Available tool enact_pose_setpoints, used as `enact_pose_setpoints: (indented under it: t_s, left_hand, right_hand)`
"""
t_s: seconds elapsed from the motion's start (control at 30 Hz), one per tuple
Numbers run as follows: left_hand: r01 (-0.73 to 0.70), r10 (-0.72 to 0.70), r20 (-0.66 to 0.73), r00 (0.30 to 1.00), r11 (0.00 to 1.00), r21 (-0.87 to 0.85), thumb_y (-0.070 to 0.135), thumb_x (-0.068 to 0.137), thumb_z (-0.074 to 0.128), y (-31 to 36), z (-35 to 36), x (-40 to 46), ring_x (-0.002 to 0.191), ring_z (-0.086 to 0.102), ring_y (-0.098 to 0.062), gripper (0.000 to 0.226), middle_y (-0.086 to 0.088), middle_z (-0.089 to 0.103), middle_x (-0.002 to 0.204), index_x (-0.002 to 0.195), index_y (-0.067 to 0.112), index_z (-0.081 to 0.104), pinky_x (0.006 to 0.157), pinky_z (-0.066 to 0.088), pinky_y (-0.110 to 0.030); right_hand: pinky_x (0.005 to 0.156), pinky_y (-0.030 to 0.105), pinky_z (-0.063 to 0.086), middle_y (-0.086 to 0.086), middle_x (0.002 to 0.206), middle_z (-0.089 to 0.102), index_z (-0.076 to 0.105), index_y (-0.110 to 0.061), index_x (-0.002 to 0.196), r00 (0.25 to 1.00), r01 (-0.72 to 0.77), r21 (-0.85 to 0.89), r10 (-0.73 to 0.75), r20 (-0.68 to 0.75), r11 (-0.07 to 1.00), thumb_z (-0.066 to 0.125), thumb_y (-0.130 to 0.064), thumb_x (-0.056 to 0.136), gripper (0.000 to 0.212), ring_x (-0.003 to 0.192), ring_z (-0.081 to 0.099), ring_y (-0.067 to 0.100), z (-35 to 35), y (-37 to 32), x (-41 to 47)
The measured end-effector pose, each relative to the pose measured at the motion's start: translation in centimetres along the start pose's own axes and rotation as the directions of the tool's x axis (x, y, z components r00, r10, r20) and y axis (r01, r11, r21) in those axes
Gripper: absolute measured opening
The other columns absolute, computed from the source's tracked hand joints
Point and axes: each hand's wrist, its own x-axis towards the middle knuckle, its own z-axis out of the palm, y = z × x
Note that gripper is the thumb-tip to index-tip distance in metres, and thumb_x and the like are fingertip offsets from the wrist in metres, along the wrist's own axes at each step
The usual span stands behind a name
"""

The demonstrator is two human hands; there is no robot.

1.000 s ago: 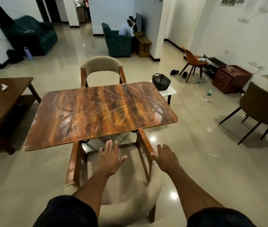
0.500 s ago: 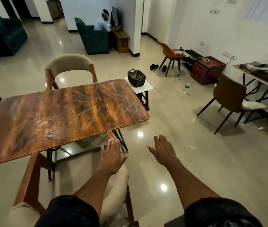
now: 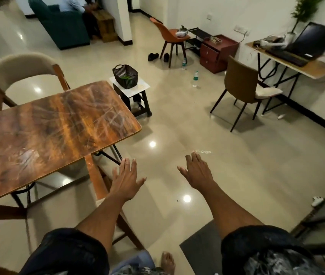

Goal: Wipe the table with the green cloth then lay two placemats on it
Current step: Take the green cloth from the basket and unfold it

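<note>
Grip: both hands are hanging empty, fingers straight and spread; the left hand [image 3: 127, 180] is hovering just off the table's near right corner, the right hand [image 3: 198, 172] is hovering over bare floor, well apart from any object.
Table: the table [image 3: 44, 133] is sitting at the left of the view, its wooden top streaked and scuffed, nothing lying on it.
Green cloth: something green is showing inside the dark basket [image 3: 126, 76], which is standing on the small white stool [image 3: 143, 86] just beyond the table's far right corner; this is probably the green cloth [image 3: 126, 77], though it is too small to be sure.
Placemats: none are showing in view.
Change: a second ago the table was filling the middle of the view, with both hands held over the chair [image 3: 100, 185] tucked at its near edge; now the view is swinging right, the table is sliding off to the left, and the hands are clearing the chair.
Meaning: the person seems to be stepping round the table's right side toward the basket, so fetching the cloth looks like the step in hand.
Progress: wiping is not yet begun, and both placemats are yet to be laid.
Next: a reach into the basket will be needed.
</note>
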Motion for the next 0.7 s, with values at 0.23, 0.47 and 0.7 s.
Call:
enact_pose_setpoints:
  t_s: [0.23, 0.47, 0.7]
  left_hand:
    - [-0.03, 0.032, 0.038, 0.999, 0.999, -0.039, 0.061, 0.11, 0.032, 2.2, 0.3, 4.1, 0.164, -0.014, -0.03, 0.086, -0.017, -0.01, 0.177, 0.169, 0.012, -0.006, 0.13, 0.0, -0.056]
    - [-0.011, 0.016, 0.052, 0.998, 0.996, -0.085, 0.063, 0.109, 0.032, 3.6, -0.1, 9.9, 0.164, -0.015, -0.029, 0.088, -0.016, -0.01, 0.177, 0.17, 0.012, -0.006, 0.131, -0.002, -0.057]
    - [-0.014, 0.021, 0.058, 0.998, 0.994, -0.113, 0.062, 0.11, 0.031, 3.0, -2.4, 15.6, 0.164, -0.014, -0.03, 0.087, -0.017, -0.011, 0.177, 0.17, 0.011, -0.005, 0.13, -0.002, -0.057]
  right_hand:
    - [0.114, 0.046, 0.04, 0.021, 0.164, 0.035, 0.045, -0.008, 0.144, 0.999, -0.035, 0.007, 0.035, 0.017, 0.999, 0.034, -0.059, 0.11, 0.063, 0.155, 0.03, 0.036, 0.2, 2.9, 2.0]
    - [0.115, 0.045, 0.039, 0.019, 0.163, 0.036, 0.045, -0.01, 0.146, 0.999, -0.032, -0.026, 0.033, 0.03, 0.999, 0.017, -0.066, 0.098, 0.08, 0.156, 0.029, 0.035, -0.4, 4.1, 7.0]
    - [0.119, 0.046, 0.036, 0.019, 0.166, 0.034, 0.044, -0.01, 0.148, 0.999, -0.038, 0.005, 0.037, 0.004, 0.999, 0.003, -0.079, 0.095, 0.096, 0.159, 0.024, 0.034, -2.9, 3.8, 12.7]
